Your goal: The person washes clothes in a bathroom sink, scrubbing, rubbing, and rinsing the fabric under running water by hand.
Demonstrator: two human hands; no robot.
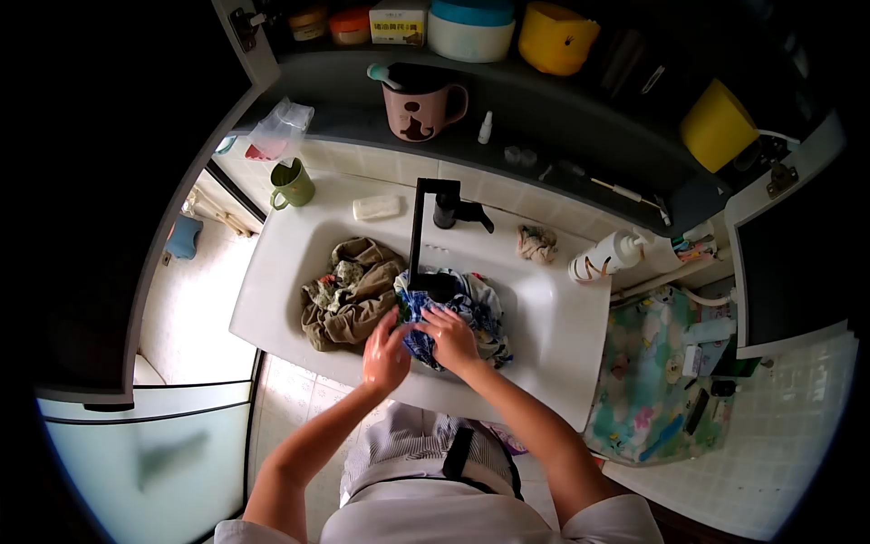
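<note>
A bundle of blue-and-white patterned cloth (485, 317) lies in the white sink under the black faucet (418, 231). My right hand (450, 339) rests on this cloth, fingers stretched out and a little apart. Close beside it, my left hand (387, 355) is at the cloth's left edge; its skin looks wet, and its fingers reach forward without visibly gripping anything. A brown garment (358, 308) with a patterned piece on it sits crumpled on the left of the basin, just beyond my left hand. Fabric under my fingers is partly hidden.
Along the back of the sink (566, 363) are a green mug (292, 185), a white soap bar (376, 208), a small crumpled cloth (536, 244) and a white pump bottle (609, 255). A dark shelf above holds a pink mug (417, 113) and several containers. Cabinet doors stand open on both sides.
</note>
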